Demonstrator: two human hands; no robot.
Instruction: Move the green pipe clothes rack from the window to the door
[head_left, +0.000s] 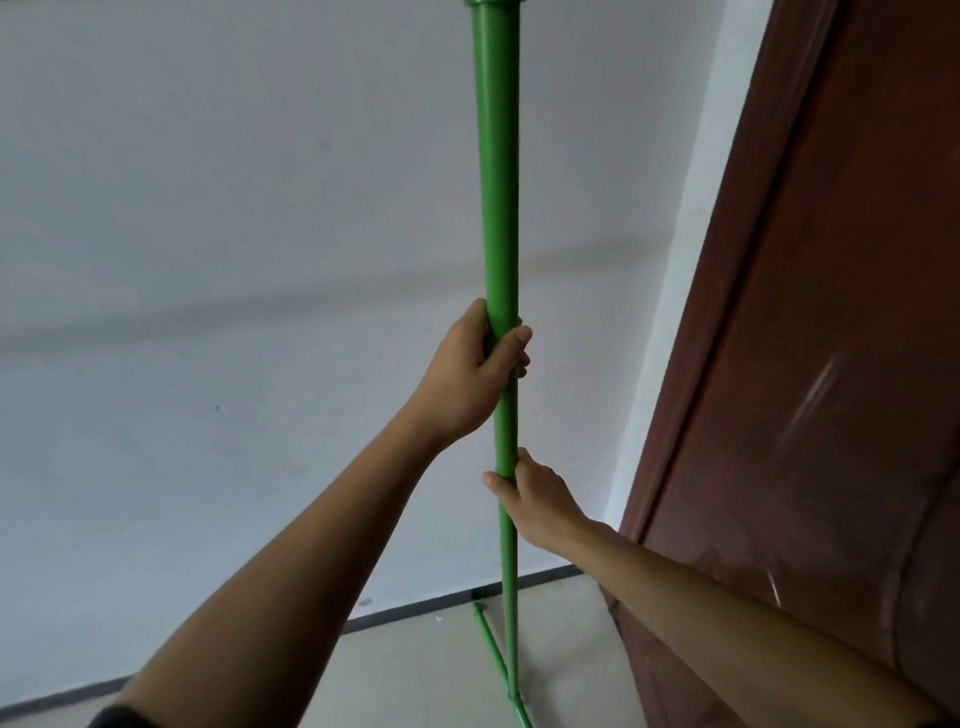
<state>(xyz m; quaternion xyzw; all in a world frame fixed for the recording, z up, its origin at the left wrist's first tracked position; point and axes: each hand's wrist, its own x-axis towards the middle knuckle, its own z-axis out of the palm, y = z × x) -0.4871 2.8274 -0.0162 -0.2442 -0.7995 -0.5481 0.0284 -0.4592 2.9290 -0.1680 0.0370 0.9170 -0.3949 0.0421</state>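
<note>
Head view: I see the green plastic pipe clothes rack (497, 218) upright, its post between both my hands, its base foot (491, 644) near the dark skirting (415, 605).
Rack position: just beside the reddish-brown wooden door (831, 364), in front of the white wall (208, 208).
Left hand (470, 371): wrapped closed around the post, higher up.
Right hand (540, 499): closed on the post lower down, thumb across the front.
Floor: pale tiles (426, 670); I cannot tell whether the foot touches.
Risk: I judge the tall post could tip or strike the door if I release before the base sits flat.
</note>
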